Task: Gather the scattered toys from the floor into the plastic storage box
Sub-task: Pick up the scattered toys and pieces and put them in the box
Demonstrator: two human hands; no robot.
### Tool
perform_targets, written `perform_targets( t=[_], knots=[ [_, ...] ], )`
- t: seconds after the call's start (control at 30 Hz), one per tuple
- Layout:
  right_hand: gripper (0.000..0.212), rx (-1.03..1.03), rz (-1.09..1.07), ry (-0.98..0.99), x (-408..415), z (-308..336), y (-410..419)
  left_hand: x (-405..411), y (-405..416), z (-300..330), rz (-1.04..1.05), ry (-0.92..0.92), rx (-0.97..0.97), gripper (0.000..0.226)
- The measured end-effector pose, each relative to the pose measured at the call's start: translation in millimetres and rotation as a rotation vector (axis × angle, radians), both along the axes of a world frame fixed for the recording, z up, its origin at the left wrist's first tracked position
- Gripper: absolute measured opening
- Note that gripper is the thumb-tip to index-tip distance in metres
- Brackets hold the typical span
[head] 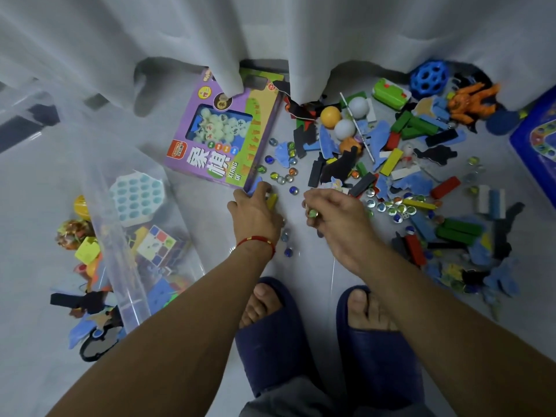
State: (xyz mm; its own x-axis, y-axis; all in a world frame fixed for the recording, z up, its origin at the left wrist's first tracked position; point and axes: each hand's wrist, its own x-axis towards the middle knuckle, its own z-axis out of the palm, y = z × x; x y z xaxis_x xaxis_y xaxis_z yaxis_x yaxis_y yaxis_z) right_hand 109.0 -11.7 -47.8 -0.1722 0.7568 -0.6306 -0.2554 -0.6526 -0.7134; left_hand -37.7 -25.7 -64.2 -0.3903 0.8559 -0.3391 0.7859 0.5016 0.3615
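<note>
A clear box [126,236] sits on the floor [210,230] at the left, tipped a bit. Toys are already in it: a pale blue pop toy [137,195], a cube [158,244] with colored squares, and a yellow block [87,249]. Just right of the box lies a purple game box [224,136], flat on the floor, with its top edge under a white curtain [270,40]. The left hand [255,212] reaches down by the near corner of the game box. Its fingers are curled around a blue piece [255,186] and a yellow stick [272,201]. A red string [257,240] goes around that wrist. Small glass marbles [281,173] dot the floor between and past the two hands. The right hand [334,215] is curled too, and it pinches a few marbles in its fingertips [313,213]. Below the hands are two feet in dark blue slippers [270,341]. To the right is the big mess, still on the floor: an orange ball [330,116], two white balls [358,106], green blocks [458,230], red blocks [445,188] and torn blue bits [416,183]. Farther right are a blue ball with holes [428,79], an orange figure [472,103], and a blue board [541,145] at the edge.
</note>
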Motion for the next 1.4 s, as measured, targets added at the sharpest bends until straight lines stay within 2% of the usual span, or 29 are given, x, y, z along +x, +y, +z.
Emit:
perform_targets(
  t=[0.07, 0.1, 0.17, 0.23, 0.33, 0.4, 0.5, 0.57, 0.63, 0.7, 0.73, 0.77, 0.83, 0.87, 0.9, 0.93, 0.97, 1.0, 1.03, 1.1, 1.13, 1.17, 1.27, 1.33, 1.4],
  knots=[
    [0.014, -0.215, -0.079, 0.309, 14, 8, -2, 0, 3, 1, 0.045, -0.035, -0.043, 0.054],
    [0.018, -0.264, -0.066, 0.371, 19, 10, -3, 0, 4, 2, 0.091, -0.06, -0.06, 0.052],
    [0.022, -0.27, 0.005, 0.342, 21, 12, -7, 2, 7, 3, 0.22, -0.135, -0.078, 0.043],
    [0.028, -0.163, 0.137, 0.12, 16, 9, -16, 4, 8, 5, 0.38, -0.252, -0.047, 0.033],
    [0.029, 0.309, 0.572, -0.546, 14, -1, -37, 4, 10, 10, 0.655, -0.429, 0.044, 0.024],
    [0.024, 0.59, 0.88, -0.864, 16, -10, -55, 5, 13, 16, 0.826, -0.577, 0.102, 0.02],
    [0.031, 0.828, 1.095, -1.098, 16, -22, -80, 6, 17, 24, 0.991, -0.745, 0.133, 0.017],
    [0.043, 0.927, 1.178, -1.171, 17, -33, -91, 7, 17, 30, 1.039, -0.799, 0.114, 0.028],
    [0.04, 0.962, 1.192, -1.2, 17, -39, -96, 6, 13, 33, 1.074, -0.789, 0.11, 0.023],
    [0.022, 0.927, 1.106, -1.152, 16, -34, -92, 2, 5, 27, 1.102, -0.746, 0.103, 0.013],
    [0.015, 0.827, 1.013, -1.067, 14, -29, -88, 2, 1, 25, 1.122, -0.736, 0.117, 0.011],
    [0.015, 0.667, 0.874, -0.9, 14, -23, -81, 1, -3, 22, 1.142, -0.727, 0.123, 0.01],
    [0.023, 0.152, 0.548, -0.352, 14, -8, -65, 2, -8, 22, 1.16, -0.73, 0.104, 0.006],
    [0.026, -0.036, 0.39, -0.096, 14, -2, -59, 8, -11, 26, 1.158, -0.75, 0.086, 0.01],
    [0.031, -0.139, 0.281, 0.077, 14, 3, -53, 13, -14, 31, 1.167, -0.783, 0.062, 0.016],
    [0.038, -0.167, 0.238, 0.124, 14, 7, -47, 20, -18, 41, 1.191, -0.837, 0.045, 0.019],
    [0.045, -0.13, 0.256, 0.069, 14, 8, -43, 25, -21, 50, 1.212, -0.893, 0.02, 0.02],
    [0.05, -0.025, 0.346, -0.099, 13, 9, -40, 31, -26, 59, 1.218, -0.948, 0.007, 0.021],
    [0.048, 0.149, 0.523, -0.343, 12, 5, -39, 33, -31, 66, 1.2, -0.992, 0.008, 0.02],
    [0.026, 0.587, 0.974, -0.805, 10, -2, -43, 36, -40, 84, 1.123, -1.049, 0.04, 0.016],
    [0.016, 0.708, 1.117, -0.928, 7, -5, -49, 36, -45, 94, 1.094, -1.086, 0.053, 0.015],
    [0.014, 0.747, 1.196, -0.985, 5, -5, -55, 35, -50, 104, 1.067, -1.138, 0.052, 0.015],
    [0.024, 0.735, 1.313, -1.009, -6, -2, -71, 26, -69, 133, 1.0, -1.342, -0.004, 0.024],
    [0.027, 0.57, 1.256, -0.998, -8, 1, -76, 18, -82, 151, 0.991, -1.451, -0.022, 0.031],
    [0.016, 0.397, 1.119, -1.021, -9, 4, -75, 9, -97, 171, 1.002, -1.534, 0.003, 0.026]
  ],
)
